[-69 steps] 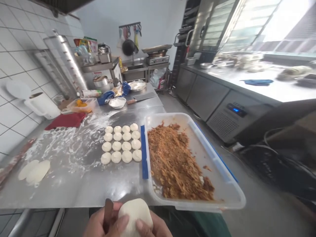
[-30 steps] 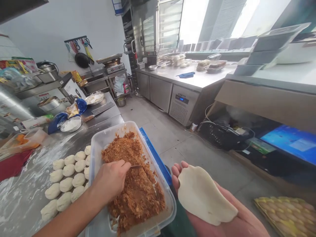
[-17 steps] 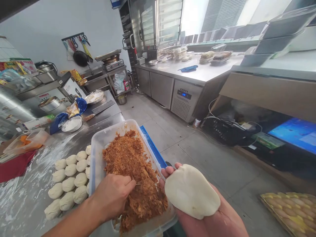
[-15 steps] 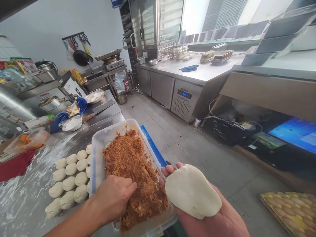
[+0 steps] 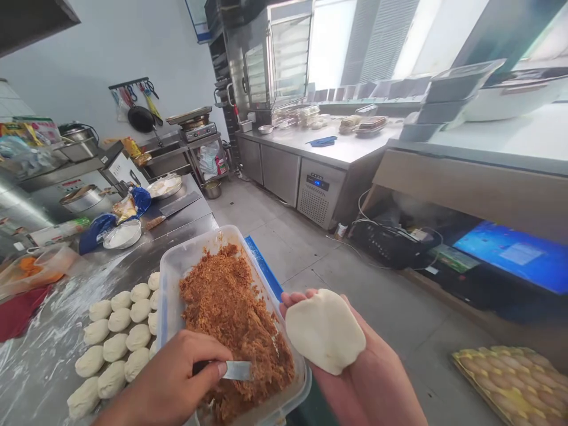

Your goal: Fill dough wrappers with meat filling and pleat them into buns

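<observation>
My right hand (image 5: 373, 378) lies palm up beside the container and carries a flattened round of white dough (image 5: 325, 331). My left hand (image 5: 171, 384) is closed around a small metal spatula (image 5: 235, 370), whose blade rests on the brown shredded filling (image 5: 231, 319). That filling fills a clear plastic container (image 5: 189, 260) with a blue lid edge, at the near corner of the steel table (image 5: 128, 263). Several shaped dough balls (image 5: 118, 334) sit in rows just left of the container.
A red cloth (image 5: 18, 316), a plastic tub (image 5: 35, 269), a white bowl (image 5: 122, 235) and a cleaver (image 5: 175, 207) lie farther back on the floured table. A steel counter (image 5: 328, 151) runs across the aisle. An egg tray (image 5: 519, 378) sits low right.
My left hand drew the spatula back toward the near end of the filling, so its blade now shows. The right hand with the dough round shifted slightly left and down.
</observation>
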The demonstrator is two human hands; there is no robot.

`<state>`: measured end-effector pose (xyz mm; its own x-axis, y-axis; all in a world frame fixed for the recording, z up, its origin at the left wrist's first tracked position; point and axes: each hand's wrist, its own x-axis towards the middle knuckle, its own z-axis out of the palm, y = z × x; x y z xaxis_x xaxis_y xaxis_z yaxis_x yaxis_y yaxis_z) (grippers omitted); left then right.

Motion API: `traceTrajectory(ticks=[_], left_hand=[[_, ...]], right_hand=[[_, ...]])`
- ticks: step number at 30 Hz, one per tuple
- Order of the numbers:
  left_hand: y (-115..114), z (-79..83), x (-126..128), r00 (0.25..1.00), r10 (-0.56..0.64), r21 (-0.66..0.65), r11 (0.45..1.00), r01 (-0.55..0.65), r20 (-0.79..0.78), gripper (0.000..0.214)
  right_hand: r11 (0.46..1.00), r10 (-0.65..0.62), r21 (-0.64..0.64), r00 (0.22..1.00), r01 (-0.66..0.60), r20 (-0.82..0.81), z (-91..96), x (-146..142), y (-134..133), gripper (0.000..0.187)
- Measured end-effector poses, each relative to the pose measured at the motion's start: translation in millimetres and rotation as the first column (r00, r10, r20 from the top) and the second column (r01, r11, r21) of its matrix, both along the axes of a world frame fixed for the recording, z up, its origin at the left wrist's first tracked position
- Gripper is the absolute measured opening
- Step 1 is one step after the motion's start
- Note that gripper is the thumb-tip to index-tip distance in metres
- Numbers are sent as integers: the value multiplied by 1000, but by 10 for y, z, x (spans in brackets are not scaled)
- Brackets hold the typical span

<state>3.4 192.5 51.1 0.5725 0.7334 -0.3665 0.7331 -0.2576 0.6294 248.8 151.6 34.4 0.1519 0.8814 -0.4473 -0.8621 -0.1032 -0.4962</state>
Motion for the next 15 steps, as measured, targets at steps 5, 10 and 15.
traceTrajectory(ticks=[5,10,15], left_hand=[[-40,142,-155,996,88,19,996,-88,27,26],[-112,113,-112,977,207,191,958,-213,51,29],[-212,-39,14,992,79,648,751,-125,99,33]], right_hand=[[993,76,-78,994,-83,-84,2,-134,191,33],[961,269,14,915,-278,-301,-102,-401,206,40],[942,334,104,848,-321,-411,-204,-586,58,40]])
